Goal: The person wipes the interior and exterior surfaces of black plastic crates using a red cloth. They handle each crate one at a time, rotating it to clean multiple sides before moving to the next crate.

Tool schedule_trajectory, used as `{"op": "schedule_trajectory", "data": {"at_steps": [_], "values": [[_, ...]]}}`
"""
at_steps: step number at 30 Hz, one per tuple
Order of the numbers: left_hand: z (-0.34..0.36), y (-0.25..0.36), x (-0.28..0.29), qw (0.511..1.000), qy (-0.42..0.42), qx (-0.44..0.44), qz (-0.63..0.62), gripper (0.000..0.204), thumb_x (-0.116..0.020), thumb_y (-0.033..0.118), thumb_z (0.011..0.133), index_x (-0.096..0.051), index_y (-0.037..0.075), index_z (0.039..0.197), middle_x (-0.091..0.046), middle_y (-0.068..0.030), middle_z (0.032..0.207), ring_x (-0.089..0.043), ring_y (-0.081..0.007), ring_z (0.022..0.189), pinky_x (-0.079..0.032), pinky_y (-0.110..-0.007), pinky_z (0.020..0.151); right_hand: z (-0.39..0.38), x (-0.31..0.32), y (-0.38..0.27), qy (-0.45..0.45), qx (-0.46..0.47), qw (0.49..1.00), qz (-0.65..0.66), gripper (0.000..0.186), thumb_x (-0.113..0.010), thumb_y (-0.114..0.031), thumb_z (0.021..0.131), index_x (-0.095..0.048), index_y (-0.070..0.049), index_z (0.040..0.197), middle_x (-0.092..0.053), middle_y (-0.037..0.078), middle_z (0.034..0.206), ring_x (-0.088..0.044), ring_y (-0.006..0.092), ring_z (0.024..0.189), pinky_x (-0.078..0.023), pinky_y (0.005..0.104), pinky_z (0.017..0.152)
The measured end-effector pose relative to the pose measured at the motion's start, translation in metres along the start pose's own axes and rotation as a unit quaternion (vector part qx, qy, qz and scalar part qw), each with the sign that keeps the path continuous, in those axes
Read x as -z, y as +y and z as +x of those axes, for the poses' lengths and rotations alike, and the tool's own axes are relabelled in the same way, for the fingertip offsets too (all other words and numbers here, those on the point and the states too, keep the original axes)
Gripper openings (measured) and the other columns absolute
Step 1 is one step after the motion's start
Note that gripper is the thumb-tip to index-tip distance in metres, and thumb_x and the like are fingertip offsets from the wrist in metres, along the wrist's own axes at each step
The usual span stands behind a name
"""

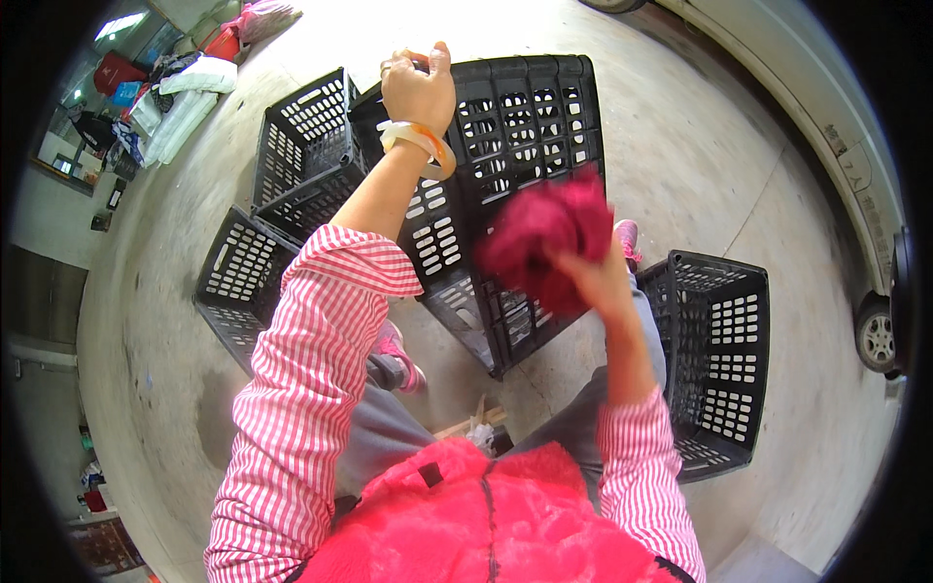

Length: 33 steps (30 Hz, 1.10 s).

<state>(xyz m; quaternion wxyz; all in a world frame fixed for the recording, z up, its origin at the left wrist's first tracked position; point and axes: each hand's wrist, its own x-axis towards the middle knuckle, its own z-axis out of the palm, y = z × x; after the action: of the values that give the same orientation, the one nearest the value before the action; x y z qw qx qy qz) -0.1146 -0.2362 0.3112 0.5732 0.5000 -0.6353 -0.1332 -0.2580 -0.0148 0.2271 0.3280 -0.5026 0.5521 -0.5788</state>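
While four black slatted crates (525,126) stood on the concrete floor (700,146), the largest lay tilted at the middle. The left hand (418,87), arm stretched forward (a pale bangle at the wrist), pinched that crate's far rim. The right hand (593,277), raised, had its fingers clamped on a crumpled dark-red cloth (544,238) above the crate.
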Motion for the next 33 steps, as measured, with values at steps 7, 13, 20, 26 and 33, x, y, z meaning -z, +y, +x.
{"op": "schedule_trajectory", "data": {"at_steps": [7, 13, 20, 26, 33], "values": [[-0.008, -0.003, -0.012, 0.996, 0.010, -0.070, -0.053, 0.029, -0.065, 0.030, 0.075, -0.060, 0.002, 0.081, -0.058, -0.0219, 0.085, -0.056, -0.0359, 0.077, -0.045, -0.041, 0.072, 0.099, -0.050, -0.059, 0.121, 0.154, 0.974, -0.110, 0.045, -0.074, -0.018, 0.064, -0.062, -0.013, 0.107, -0.060, 0.016, 0.104, -0.057, 0.0347, 0.095, -0.046, 0.0403, 0.086], [-0.003, -0.005, -0.014, 0.997, 0.014, 0.023, -0.076, 0.020, -0.066, 0.020, 0.076, -0.061, 0.001, 0.079, -0.059, -0.0198, 0.088, -0.059, -0.0342, 0.081, -0.046, -0.039, 0.076, 0.021, -0.041, -0.017, 0.032, 0.119, 0.963, -0.240, 0.058, -0.077, -0.015, 0.055, -0.059, -0.008, 0.110, -0.057, 0.020, 0.106, -0.057, 0.0379, 0.097, -0.047, 0.0408, 0.085], [0.007, -0.001, -0.024, 0.994, -0.041, 0.042, -0.089, 0.023, -0.065, 0.021, 0.076, -0.063, -0.001, 0.080, -0.063, -0.0177, 0.083, -0.061, -0.0300, 0.076, -0.047, -0.036, 0.074, -0.131, -0.056, 0.078, -0.050, -0.083, 0.952, -0.291, 0.068, -0.075, -0.026, 0.058, -0.055, -0.010, 0.120, -0.049, 0.028, 0.123, -0.051, 0.0418, 0.110, -0.043, 0.0430, 0.093], [0.022, -0.001, -0.033, 0.998, -0.050, 0.011, -0.035, 0.023, -0.064, 0.023, 0.076, -0.065, 0.001, 0.081, -0.065, -0.0136, 0.077, -0.062, -0.0254, 0.073, -0.048, -0.034, 0.070, -0.194, -0.045, 0.139, -0.060, -0.293, 0.943, -0.149, 0.063, -0.076, -0.027, 0.060, -0.057, -0.005, 0.116, -0.055, 0.024, 0.118, -0.053, 0.0366, 0.110, -0.044, 0.0406, 0.092], [0.025, -0.010, -0.026, 0.991, -0.087, -0.013, -0.100, 0.022, -0.065, 0.021, 0.077, -0.061, -0.001, 0.079, -0.060, -0.0081, 0.067, -0.055, -0.0159, 0.063, -0.044, -0.029, 0.062, -0.152, 0.006, 0.118, 0.296, -0.324, 0.831, 0.342, 0.046, -0.065, -0.004, 0.076, -0.052, -0.003, 0.120, -0.059, 0.007, 0.112, -0.059, 0.0207, 0.098, -0.047, 0.0335, 0.086]]}}
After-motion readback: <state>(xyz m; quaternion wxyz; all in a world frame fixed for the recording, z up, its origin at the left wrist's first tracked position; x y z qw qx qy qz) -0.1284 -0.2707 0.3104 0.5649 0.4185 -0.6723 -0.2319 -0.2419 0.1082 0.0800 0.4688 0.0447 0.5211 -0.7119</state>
